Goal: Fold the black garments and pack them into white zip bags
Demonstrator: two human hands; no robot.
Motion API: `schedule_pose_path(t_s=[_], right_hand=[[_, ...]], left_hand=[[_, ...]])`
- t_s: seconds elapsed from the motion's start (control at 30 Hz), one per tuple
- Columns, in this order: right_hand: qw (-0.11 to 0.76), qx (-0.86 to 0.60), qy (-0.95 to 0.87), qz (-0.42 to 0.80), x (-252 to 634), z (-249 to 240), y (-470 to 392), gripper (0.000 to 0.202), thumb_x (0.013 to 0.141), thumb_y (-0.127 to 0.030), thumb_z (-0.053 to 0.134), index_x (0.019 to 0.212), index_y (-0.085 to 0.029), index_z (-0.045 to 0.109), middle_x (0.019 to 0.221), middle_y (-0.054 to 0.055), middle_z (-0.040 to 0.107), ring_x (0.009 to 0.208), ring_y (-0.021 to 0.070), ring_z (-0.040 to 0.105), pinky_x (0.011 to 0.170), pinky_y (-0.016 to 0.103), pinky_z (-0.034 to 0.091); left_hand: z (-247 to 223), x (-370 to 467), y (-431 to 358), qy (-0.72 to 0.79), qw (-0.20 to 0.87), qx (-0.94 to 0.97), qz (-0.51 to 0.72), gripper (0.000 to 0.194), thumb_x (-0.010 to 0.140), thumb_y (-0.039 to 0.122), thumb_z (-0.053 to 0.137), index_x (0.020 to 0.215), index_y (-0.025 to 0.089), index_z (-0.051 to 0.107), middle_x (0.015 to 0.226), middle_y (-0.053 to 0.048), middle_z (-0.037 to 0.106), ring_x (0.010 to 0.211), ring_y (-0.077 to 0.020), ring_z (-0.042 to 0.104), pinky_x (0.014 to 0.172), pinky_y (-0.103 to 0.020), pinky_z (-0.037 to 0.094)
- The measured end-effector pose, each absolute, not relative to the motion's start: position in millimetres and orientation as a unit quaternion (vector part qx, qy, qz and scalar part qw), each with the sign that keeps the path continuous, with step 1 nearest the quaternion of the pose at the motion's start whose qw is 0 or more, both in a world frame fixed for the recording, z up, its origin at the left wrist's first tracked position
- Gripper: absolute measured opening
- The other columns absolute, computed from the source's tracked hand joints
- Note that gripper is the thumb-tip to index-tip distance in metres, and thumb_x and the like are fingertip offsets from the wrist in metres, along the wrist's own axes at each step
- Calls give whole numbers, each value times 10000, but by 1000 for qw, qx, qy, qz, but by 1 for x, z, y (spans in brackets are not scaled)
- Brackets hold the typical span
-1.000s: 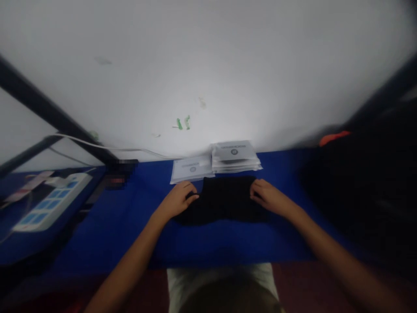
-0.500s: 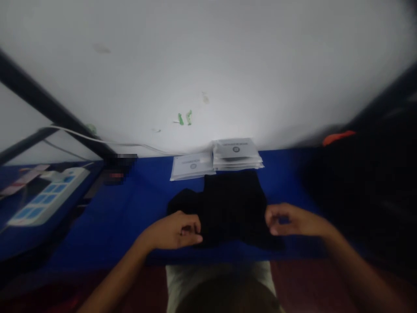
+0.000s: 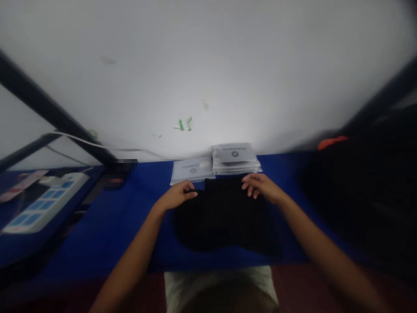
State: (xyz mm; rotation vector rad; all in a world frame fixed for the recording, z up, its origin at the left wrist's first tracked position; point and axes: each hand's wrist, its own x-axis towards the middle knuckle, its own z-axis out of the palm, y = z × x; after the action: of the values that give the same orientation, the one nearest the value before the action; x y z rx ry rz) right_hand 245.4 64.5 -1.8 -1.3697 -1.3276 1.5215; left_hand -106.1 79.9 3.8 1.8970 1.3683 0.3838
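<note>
A piece of black cloth [image 3: 224,217], perhaps a folded garment, lies on the blue tabletop in front of me. Its folds are too dark to make out. Over its upper left edge hovers my left hand [image 3: 177,195], thumb and fingers apart, holding nothing. At the upper right corner of the cloth is my right hand [image 3: 260,188], its fingers loosely bent and spread, with nothing visible in them. Whether those fingertips touch the cloth I cannot tell. Just beyond the cloth lie a stack of printed plastic bags [image 3: 236,158] and a flatter printed bag [image 3: 192,169] to its left.
A white power strip with blue sockets [image 3: 45,202] sits at the left, and a white cable [image 3: 140,150] runs along the wall [image 3: 260,78]. A large dark heap [image 3: 365,195] fills the right side, with something orange [image 3: 332,142] on top.
Both hands have moved away from me, from the near sides of the black cloth to its far edge. The left part of the cloth now reaches nearer and looks spread out.
</note>
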Motion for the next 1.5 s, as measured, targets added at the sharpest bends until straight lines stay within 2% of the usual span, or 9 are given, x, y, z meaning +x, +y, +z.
schedule_pose_path(t_s=[0.27, 0.37, 0.47, 0.67, 0.83, 0.97, 1.1, 1.3, 1.5], right_hand=[[483, -479, -276, 679, 231, 0, 99, 164, 946, -247, 530, 929, -111, 622, 874, 146, 765, 616, 156, 726, 476, 176, 586], [533, -447, -242, 676, 227, -5, 101, 110, 956, -200, 502, 934, -126, 580, 870, 153, 767, 623, 157, 733, 512, 176, 600], [560, -442, -227, 662, 226, -9, 101, 78, 945, -148, 491, 893, -144, 550, 834, 148, 767, 617, 158, 734, 517, 176, 602], [623, -420, -262, 605, 235, -7, 92, 53, 802, -144, 635, 817, -152, 585, 697, 38, 713, 718, 227, 751, 474, 213, 595], [659, -383, -279, 584, 245, 2, 84, 124, 726, -225, 637, 837, -173, 626, 690, -16, 690, 560, 146, 673, 473, 233, 565], [609, -444, -255, 606, 240, 6, 76, 189, 708, -311, 605, 838, -185, 661, 679, 11, 705, 633, 197, 674, 621, 313, 575], [514, -548, -240, 615, 224, 5, 64, 259, 688, -414, 656, 798, -181, 680, 666, 39, 711, 632, 243, 659, 628, 365, 540], [418, -508, -349, 668, 204, -2, 52, 271, 657, -378, 724, 814, -157, 721, 689, 13, 715, 626, 185, 633, 614, 287, 495], [338, -420, -396, 743, 195, -3, 44, 259, 680, -359, 746, 817, -141, 720, 678, 5, 703, 554, 132, 605, 524, 225, 459]], left_hand=[[-6, -125, 84, 477, 510, 652, 296, 310, 686, 245, 687, 972, 210, 572, 1011, -20, 591, 928, -179, 553, 815, -290, 437], [-3, -132, 80, 534, 517, 612, 270, 422, 719, 324, 686, 1120, 245, 582, 1064, -30, 599, 811, -156, 553, 629, -232, 411], [0, -132, 75, 591, 518, 580, 215, 460, 781, 508, 640, 1152, 244, 583, 896, -16, 613, 616, -128, 509, 484, -207, 322], [-16, -134, 81, 601, 378, 670, 215, 423, 749, 531, 666, 1013, 203, 620, 754, 4, 597, 659, -169, 564, 602, -267, 428], [-30, -141, 87, 615, 265, 715, 200, 370, 816, 493, 594, 1069, 222, 594, 815, -11, 637, 755, -199, 604, 707, -309, 452], [-27, -140, 85, 581, 254, 750, 189, 324, 807, 378, 596, 1090, 221, 610, 922, -35, 638, 762, -191, 597, 732, -323, 479], [-16, -129, 80, 494, 242, 810, 201, 327, 831, 339, 585, 1142, 249, 630, 1147, -61, 596, 981, -214, 590, 890, -361, 477], [-12, -117, 72, 458, 313, 822, 126, 103, 790, 283, 596, 810, 191, 637, 814, -14, 644, 752, -170, 598, 723, -290, 477], [14, -116, 72, 505, 319, 789, 140, 172, 755, 281, 607, 904, 206, 646, 860, -25, 674, 789, -195, 615, 740, -306, 470]])
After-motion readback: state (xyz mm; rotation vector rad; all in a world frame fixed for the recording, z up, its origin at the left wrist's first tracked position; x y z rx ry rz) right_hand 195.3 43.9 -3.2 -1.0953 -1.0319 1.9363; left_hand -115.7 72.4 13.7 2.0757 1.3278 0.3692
